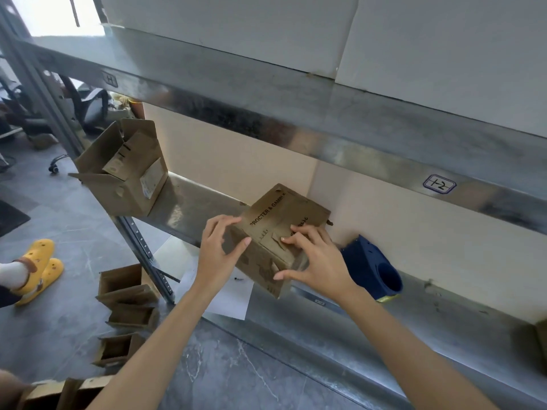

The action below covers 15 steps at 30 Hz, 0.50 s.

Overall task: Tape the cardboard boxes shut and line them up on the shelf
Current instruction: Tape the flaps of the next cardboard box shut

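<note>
A small cardboard box [275, 232] is held at the front edge of the lower metal shelf [370, 329], tilted, w/ its near corner hanging past the lip. The left hand [219, 250] is wrapped round the box's left end, fingers on top, thumb on the near face. The right hand [316, 261] is spread over the top flaps, fingertips pressing them flat, thumb hooked under the near right edge. Flaps are shut, but tape on the seam can't be made out, so this box is judged closed, sealing unconfirmed. A blue tape dispenser [376, 267] is left on the shelf just beside the right hand, not held. Approx. progress: early. An open box [124, 170] is seen further left on the same shelf, flaps up, untaped. Several more open boxes [127, 315] are left on the floor below. No row is formed yet; most taping and all lining-up is judged outstanding.
</note>
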Each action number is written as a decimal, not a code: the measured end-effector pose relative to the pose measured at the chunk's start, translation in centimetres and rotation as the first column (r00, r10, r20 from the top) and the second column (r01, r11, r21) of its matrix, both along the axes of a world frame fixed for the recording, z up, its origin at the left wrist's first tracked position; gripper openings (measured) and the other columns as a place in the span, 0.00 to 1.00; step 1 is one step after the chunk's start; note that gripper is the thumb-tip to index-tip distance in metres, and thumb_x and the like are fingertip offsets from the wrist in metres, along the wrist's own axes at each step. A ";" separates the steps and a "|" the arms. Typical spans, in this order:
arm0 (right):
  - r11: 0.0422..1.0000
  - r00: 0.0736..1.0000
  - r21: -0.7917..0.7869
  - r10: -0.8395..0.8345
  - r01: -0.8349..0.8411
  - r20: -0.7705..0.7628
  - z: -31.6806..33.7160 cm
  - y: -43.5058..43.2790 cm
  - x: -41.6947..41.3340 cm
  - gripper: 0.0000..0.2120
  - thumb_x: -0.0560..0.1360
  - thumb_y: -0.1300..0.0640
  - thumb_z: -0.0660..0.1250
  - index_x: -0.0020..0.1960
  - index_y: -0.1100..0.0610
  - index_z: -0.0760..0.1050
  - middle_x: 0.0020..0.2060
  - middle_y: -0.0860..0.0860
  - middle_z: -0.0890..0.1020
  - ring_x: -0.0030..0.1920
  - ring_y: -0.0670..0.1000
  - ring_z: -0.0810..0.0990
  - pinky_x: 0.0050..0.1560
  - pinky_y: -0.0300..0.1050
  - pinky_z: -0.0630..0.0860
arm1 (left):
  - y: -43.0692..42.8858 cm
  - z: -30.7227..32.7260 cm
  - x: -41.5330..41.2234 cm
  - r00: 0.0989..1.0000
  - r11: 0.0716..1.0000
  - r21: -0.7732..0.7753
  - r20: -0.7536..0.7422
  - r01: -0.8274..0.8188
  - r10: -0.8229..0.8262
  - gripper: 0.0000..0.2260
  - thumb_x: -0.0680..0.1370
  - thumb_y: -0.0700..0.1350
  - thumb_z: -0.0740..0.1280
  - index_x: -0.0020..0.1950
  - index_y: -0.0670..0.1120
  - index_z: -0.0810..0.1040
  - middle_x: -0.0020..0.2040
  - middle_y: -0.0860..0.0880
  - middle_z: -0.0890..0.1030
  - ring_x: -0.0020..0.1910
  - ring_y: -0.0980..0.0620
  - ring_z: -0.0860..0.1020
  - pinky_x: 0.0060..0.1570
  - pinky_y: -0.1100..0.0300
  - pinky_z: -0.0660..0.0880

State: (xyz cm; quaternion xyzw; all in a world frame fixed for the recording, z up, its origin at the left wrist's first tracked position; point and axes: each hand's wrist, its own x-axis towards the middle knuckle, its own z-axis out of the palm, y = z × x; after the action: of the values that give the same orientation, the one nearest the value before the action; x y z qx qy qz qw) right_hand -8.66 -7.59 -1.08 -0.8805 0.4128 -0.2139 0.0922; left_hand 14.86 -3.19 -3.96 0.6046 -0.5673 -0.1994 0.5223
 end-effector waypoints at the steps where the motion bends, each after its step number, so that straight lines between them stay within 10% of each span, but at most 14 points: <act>1: 1.000 1.000 -0.003 0.012 -0.012 -0.005 0.0 0.2 0.3 0.37 0.63 0.25 0.65 0.63 0.48 0.76 0.65 0.47 0.74 0.63 0.51 0.69 0.61 0.47 0.70 | 0.1 0.0 -0.1 0.999 0.999 -0.002 -0.010 -0.042 0.042 0.16 0.75 0.44 0.74 0.61 0.52 0.77 0.62 0.55 0.70 0.61 0.57 0.72 0.56 0.47 0.76; 9: 0.993 0.998 -0.102 0.054 -0.057 -0.037 -0.4 0.0 1.3 0.26 0.72 0.47 0.73 0.69 0.40 0.72 0.63 0.45 0.75 0.58 0.51 0.71 0.58 0.47 0.73 | -0.6 0.5 -0.3 0.994 0.997 0.082 -0.107 0.017 -0.008 0.26 0.72 0.49 0.77 0.67 0.50 0.72 0.70 0.54 0.64 0.65 0.57 0.70 0.62 0.60 0.72; 15: 0.999 0.999 0.005 -0.041 0.041 0.017 1.5 -1.5 0.7 0.36 0.69 0.42 0.73 0.74 0.41 0.64 0.70 0.45 0.70 0.69 0.51 0.67 0.69 0.55 0.67 | -2.4 1.2 1.6 0.986 0.980 0.167 -0.143 0.105 -0.081 0.25 0.73 0.48 0.75 0.67 0.53 0.71 0.64 0.56 0.70 0.61 0.70 0.70 0.65 0.59 0.68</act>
State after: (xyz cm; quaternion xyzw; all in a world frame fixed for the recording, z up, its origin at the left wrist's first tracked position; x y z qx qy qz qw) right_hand -7.96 -9.04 0.43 -0.8699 0.4303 -0.2223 0.0935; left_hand 16.51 -5.55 -2.75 0.6059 -0.5386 -0.3131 0.4948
